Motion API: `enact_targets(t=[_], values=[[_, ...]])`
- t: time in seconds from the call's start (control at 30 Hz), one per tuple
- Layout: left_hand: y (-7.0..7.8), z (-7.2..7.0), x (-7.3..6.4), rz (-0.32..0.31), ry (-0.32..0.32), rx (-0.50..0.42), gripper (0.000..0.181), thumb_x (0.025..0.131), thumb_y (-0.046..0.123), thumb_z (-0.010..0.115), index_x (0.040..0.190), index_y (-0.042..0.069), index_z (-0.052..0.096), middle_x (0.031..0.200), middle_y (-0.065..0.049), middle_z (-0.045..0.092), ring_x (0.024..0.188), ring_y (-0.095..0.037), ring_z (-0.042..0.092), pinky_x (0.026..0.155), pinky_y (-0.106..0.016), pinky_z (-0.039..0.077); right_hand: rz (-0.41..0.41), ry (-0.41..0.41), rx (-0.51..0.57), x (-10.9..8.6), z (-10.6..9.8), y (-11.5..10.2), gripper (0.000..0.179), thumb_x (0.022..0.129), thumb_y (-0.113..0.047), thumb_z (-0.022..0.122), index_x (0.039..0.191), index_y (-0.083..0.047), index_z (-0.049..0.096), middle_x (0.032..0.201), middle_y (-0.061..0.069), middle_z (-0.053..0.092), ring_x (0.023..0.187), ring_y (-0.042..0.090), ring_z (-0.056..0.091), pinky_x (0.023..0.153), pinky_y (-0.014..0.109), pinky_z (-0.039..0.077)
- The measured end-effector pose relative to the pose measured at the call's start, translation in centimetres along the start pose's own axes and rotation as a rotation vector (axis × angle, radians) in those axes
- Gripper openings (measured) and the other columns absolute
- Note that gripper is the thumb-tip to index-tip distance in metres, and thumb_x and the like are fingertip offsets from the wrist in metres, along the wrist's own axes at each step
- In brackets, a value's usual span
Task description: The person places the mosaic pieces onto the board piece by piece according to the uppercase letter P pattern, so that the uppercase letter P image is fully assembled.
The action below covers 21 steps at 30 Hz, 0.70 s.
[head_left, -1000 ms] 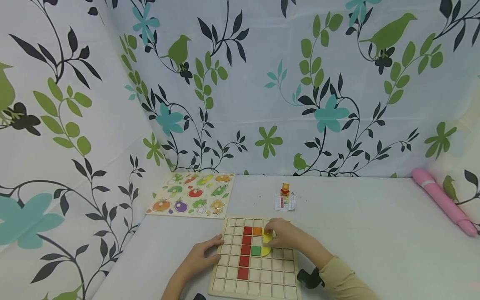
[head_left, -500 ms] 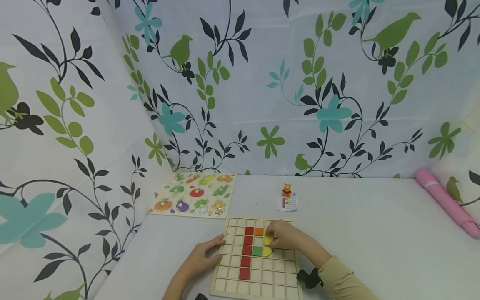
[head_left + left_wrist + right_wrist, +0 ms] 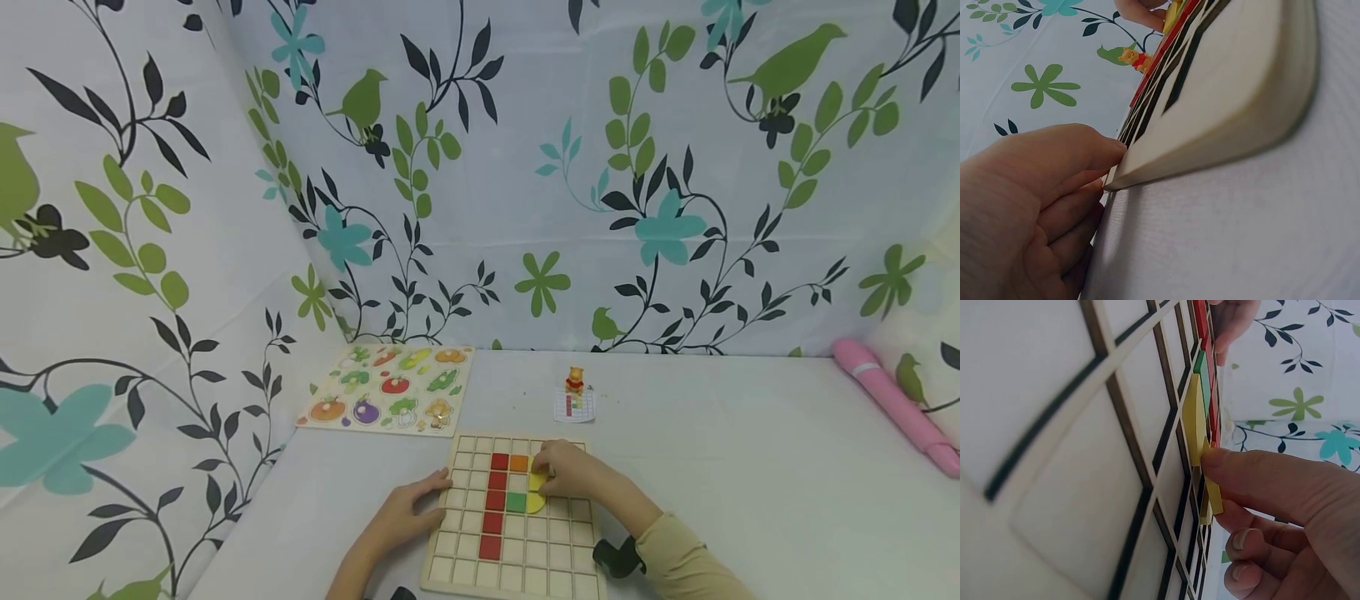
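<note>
A wooden grid board (image 3: pixel 486 575) lies on the table, with a column of red square tiles (image 3: pixel 495 501), an orange tile (image 3: pixel 518 463) and a green tile (image 3: pixel 516 502) on it. Beside the green one is a rounded yellow tile (image 3: pixel 535 503). My right hand (image 3: pixel 573 473) pinches another yellow tile (image 3: pixel 1214 492) between thumb and index finger, close over the grid next to that rounded piece. At the board's left edge, my left hand (image 3: pixel 408 510) grips the rim, thumb on its top; in the left wrist view the fingers (image 3: pixel 1072 215) curl against its side.
Behind stands a small bear figure (image 3: pixel 574 381) at a printed grid card (image 3: pixel 574 407). A vegetable puzzle board (image 3: pixel 386 392) lies back left. A pink stick-like object (image 3: pixel 892 404) rests far right. Patterned cloth (image 3: pixel 480 208) hangs around the table.
The right fingers have shifted slightly over the yellow tiles. The left hand stays on the board's edge. The head view has drifted a little, so everything sits slightly further right.
</note>
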<state>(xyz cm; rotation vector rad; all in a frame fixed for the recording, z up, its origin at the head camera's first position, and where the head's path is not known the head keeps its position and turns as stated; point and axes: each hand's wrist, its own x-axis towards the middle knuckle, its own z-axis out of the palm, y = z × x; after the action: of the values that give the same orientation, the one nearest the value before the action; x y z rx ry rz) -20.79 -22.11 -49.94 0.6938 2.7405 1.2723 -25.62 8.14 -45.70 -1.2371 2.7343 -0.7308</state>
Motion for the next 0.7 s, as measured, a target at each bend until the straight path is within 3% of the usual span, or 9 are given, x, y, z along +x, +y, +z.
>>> enact_targets(t=[0.7], values=[[0.03,0.14,0.00,-0.012,-0.002,-0.006,0.040,0.079,0.021,0.066,0.116,0.009,0.059,0.131,-0.005,0.046,0.121,-0.026,0.039,0.100,-0.044,0.029,0.029,0.035,0.005,-0.52,-0.30,0.22,0.015,0.075,-0.008,0.067,0.089,-0.003,0.065,0.087,0.001,0.059,0.080,0.016,0.055,0.070,0.030,0.049]])
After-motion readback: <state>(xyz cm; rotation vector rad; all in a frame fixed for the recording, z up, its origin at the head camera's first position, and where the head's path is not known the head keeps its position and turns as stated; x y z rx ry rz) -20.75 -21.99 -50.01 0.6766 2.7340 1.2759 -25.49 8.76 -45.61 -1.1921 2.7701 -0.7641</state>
